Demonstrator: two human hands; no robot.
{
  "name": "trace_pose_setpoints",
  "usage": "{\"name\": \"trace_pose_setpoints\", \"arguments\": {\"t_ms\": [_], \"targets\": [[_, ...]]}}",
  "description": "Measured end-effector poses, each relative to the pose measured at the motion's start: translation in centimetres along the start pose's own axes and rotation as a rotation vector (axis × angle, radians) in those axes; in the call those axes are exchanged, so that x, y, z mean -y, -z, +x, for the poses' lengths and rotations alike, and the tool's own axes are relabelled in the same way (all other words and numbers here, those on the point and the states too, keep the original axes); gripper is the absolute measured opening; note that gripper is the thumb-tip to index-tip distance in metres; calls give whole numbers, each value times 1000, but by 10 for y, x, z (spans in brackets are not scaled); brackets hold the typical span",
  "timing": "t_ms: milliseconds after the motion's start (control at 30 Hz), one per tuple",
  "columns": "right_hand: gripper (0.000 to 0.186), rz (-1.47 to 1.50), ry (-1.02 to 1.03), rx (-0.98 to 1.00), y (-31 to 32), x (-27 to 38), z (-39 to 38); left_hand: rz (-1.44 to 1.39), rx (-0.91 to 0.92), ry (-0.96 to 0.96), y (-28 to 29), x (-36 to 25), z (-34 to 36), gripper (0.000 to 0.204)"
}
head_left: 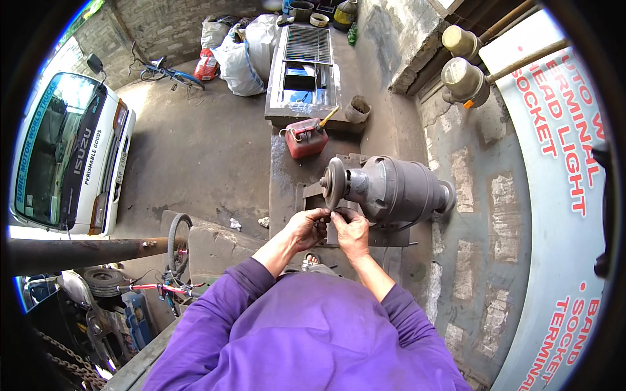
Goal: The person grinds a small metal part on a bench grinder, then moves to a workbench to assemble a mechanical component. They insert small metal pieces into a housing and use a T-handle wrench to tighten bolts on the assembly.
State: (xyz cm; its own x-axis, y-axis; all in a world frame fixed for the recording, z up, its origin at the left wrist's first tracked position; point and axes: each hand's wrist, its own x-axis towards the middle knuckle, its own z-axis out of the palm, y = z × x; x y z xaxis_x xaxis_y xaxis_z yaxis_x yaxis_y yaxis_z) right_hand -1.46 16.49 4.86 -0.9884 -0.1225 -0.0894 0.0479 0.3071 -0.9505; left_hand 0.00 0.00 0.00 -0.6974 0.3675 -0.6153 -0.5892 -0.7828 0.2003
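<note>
A grey motor [401, 189], shaped like a bench grinder, lies sideways in front of me with a round wheel [336, 182] on the left end of its shaft. My left hand [308, 228] is closed, its thumb and fingertips pressed together at the near edge of the wheel. Right beside it, my right hand [352, 233] is also closed, in a pinch. The fingertips of both hands almost meet. Whatever they hold is too small and too covered to make out. I cannot tell whether they touch the wheel.
Beyond the motor stands a red fuel can [306, 138] with a yellow spout. A metal-framed grille [308, 44] and white sacks [240, 64] lie farther off. A white truck [98, 156] is parked at left. Bicycle parts [177, 244] stand near my left; a wall [463, 195] runs along the right.
</note>
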Motion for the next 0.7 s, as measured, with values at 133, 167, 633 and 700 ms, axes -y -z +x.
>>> {"name": "trace_pose_setpoints", "arguments": {"t_ms": [133,167,633,700], "targets": [[20,-121,-56,116,27,17,-7,327,-5,-190,-17,6,-13,15],[20,-115,-80,133,28,20,-9,410,-13,-204,-18,4,-15,15],[21,-45,-25,-7,3,7,2,13,-55,52,-20,0,-5,13],[22,-31,-18,-15,1,7,2,1,-88,60,-21,-2,-5,12]]}}
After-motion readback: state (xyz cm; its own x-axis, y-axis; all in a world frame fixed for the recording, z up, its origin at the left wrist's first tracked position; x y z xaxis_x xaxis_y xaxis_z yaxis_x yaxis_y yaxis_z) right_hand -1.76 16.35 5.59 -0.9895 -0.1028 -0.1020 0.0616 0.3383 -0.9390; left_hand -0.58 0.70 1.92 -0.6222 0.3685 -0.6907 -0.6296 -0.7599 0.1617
